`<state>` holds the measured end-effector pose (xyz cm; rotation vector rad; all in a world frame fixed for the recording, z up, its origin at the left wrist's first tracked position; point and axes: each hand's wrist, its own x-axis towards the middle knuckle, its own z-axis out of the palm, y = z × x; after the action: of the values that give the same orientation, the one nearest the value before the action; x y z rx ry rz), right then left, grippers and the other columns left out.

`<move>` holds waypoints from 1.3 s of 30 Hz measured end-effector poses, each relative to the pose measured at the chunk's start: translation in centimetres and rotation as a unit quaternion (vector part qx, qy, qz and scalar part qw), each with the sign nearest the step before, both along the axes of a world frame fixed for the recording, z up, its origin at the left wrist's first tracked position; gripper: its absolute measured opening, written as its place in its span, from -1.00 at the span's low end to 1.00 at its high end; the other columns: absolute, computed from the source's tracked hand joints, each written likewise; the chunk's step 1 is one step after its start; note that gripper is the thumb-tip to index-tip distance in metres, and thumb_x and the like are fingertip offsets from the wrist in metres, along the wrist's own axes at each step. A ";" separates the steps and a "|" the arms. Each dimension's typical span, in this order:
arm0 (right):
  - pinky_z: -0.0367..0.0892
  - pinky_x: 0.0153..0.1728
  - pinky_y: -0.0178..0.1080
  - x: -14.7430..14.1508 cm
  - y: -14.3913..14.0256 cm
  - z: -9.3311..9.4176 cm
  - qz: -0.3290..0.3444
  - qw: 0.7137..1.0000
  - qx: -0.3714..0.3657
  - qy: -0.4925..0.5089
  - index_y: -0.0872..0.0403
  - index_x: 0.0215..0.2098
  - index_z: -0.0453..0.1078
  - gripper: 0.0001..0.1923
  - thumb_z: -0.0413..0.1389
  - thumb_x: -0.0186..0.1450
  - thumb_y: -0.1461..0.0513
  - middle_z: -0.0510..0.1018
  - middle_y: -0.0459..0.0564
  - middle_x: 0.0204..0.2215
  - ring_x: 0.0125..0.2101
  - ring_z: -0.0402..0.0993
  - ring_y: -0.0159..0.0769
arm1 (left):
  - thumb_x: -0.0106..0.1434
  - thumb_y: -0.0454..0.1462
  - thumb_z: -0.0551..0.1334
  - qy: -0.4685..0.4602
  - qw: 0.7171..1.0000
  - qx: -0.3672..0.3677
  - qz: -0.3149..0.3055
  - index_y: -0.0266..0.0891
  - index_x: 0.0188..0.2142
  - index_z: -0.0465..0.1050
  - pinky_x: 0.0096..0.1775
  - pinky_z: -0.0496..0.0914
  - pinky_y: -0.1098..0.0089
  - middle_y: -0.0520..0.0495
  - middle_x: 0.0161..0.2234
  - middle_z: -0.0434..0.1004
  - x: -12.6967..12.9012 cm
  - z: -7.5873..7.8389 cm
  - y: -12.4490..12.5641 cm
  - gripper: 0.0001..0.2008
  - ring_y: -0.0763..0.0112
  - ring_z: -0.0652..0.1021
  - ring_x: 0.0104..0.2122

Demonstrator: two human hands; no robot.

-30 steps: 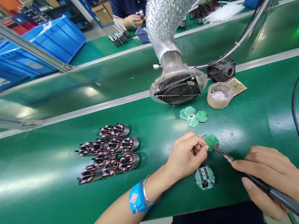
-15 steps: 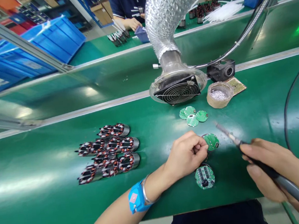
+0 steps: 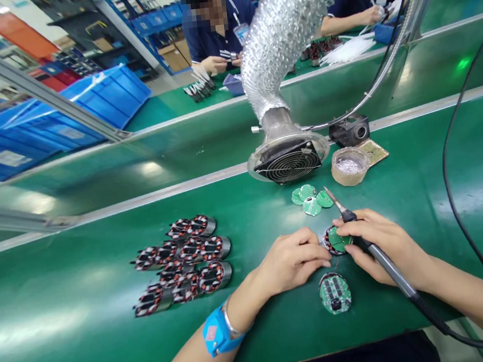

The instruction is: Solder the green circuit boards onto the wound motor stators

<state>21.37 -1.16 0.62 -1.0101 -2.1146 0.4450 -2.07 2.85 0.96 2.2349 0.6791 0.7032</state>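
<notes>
My left hand [image 3: 290,259] pinches the left side of a small motor stator topped with a round green circuit board [image 3: 336,240] on the green belt. My right hand [image 3: 381,244] touches the right side of that same piece and holds a soldering iron [image 3: 372,251] with its tip pointing up and away toward the far side. A second round green board with black parts [image 3: 335,292] lies just in front of my hands. A blue wrist strap [image 3: 216,333] circles my left wrist.
Several wound stators [image 3: 185,262] lie grouped to the left. Three loose green boards [image 3: 311,199] sit near a fume extractor fan [image 3: 288,161] on a foil duct. A solder-scrap cup [image 3: 349,166] stands to the right. Other people work across the far belt beside blue bins [image 3: 57,117].
The soldering iron tip lifted off the green board and swung up. My right hand then moved in left until its fingers met the stator my left hand holds.
</notes>
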 end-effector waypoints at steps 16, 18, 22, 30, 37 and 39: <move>0.42 -0.17 -0.09 -2.6 -0.5 1.8 -0.040 0.987 0.137 0.076 0.07 -0.07 0.34 -0.65 0.07 0.23 0.48 0.57 -0.03 -0.38 -0.42 0.45 -0.31 | 0.02 -0.41 0.35 -0.039 0.951 -0.256 0.168 -0.31 -0.56 0.50 -0.50 0.18 0.55 0.11 -0.57 0.27 4.6 0.9 -1.1 -0.91 0.61 0.30 -0.56; 0.40 -0.17 -0.06 -2.4 -0.5 1.3 -0.041 0.990 0.128 0.050 0.09 -0.05 0.32 -0.66 0.04 0.25 0.48 0.56 -0.01 -0.37 -0.42 0.43 -0.30 | 0.05 -0.36 0.35 -0.022 0.953 -0.248 0.171 -0.31 -0.53 0.50 -0.50 0.18 0.54 0.11 -0.55 0.26 4.4 1.1 -1.2 -0.93 0.61 0.29 -0.56; 0.36 -0.25 -0.10 -1.7 -0.7 0.1 -0.041 0.995 0.084 0.019 0.09 -0.02 0.28 -0.70 -0.04 0.31 0.43 0.50 -0.02 -0.39 -0.40 0.37 -0.27 | 0.11 -0.31 0.29 -0.007 0.952 -0.266 0.153 -0.32 -0.46 0.47 -0.52 0.18 0.55 0.09 -0.50 0.27 4.0 1.3 -1.1 -0.91 0.62 0.27 -0.57; 0.41 -0.18 -0.09 -0.8 -1.4 -0.9 -0.015 0.995 0.092 -0.027 0.10 0.02 0.33 -0.70 -0.03 0.34 0.38 0.49 -0.04 -0.43 -0.37 0.41 -0.27 | 0.12 -0.34 0.22 -0.028 0.960 -0.236 0.150 -0.32 -0.48 0.44 -0.56 0.19 0.58 0.07 -0.52 0.27 4.0 0.7 -1.3 -0.91 0.63 0.28 -0.59; 0.40 -0.31 -0.11 1.8 -2.6 1.9 -0.083 0.983 0.150 0.070 0.07 0.12 0.34 -0.52 0.08 0.24 0.41 0.53 0.02 -0.35 -0.32 0.45 -0.21 | 0.10 -0.42 0.21 -0.019 0.986 -0.054 0.157 -0.31 -0.47 0.47 -0.53 0.28 0.60 0.03 -0.50 0.35 4.2 0.6 -2.1 -0.92 0.62 0.37 -0.57; 0.36 -0.40 -0.11 2.2 -3.1 2.6 -0.065 0.984 0.145 0.087 0.12 0.11 0.35 -0.52 0.07 0.21 0.40 0.49 0.03 -0.38 -0.39 0.42 -0.23 | 0.10 -0.43 0.21 -0.022 0.987 -0.032 0.156 -0.30 -0.47 0.47 -0.54 0.28 0.60 0.03 -0.51 0.36 4.2 0.5 -2.2 -0.92 0.62 0.37 -0.58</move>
<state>23.56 -4.28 3.20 -0.8984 -1.8794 0.1483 2.15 0.61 1.49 2.0700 1.0283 0.8657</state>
